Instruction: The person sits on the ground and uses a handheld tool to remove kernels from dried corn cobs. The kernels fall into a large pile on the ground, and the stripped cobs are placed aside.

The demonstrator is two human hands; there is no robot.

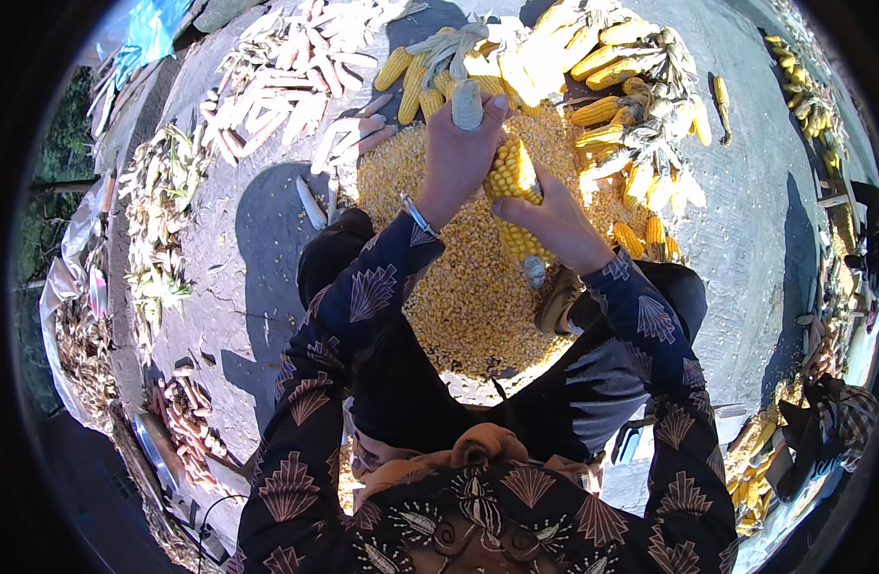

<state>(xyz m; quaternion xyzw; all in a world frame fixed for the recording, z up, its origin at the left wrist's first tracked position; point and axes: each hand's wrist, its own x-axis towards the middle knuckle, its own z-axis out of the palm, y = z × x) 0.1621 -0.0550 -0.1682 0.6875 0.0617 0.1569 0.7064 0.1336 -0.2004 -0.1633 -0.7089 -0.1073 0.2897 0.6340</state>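
Observation:
My left hand (455,154), with a metal bangle at its wrist, is closed around a pale, stripped corn cob (467,105) that stands up out of the fist. To its right, my right hand (565,224) grips a yellow ear of corn (513,171), with the thumb laid across it. More kernels and a bare, pale tip (533,271) show below that thumb; whether this is the same ear or a second one, I cannot tell. Under both hands spreads a heap of loose corn kernels (457,287) between my knees.
Unshelled ears with husks tied back (601,64) lie beyond and right of the heap. Bare cobs (282,93) are piled at the upper left, husks (156,237) along the left. A shoe (558,305) rests at the heap's right edge. More ears (751,495) lie at the lower right.

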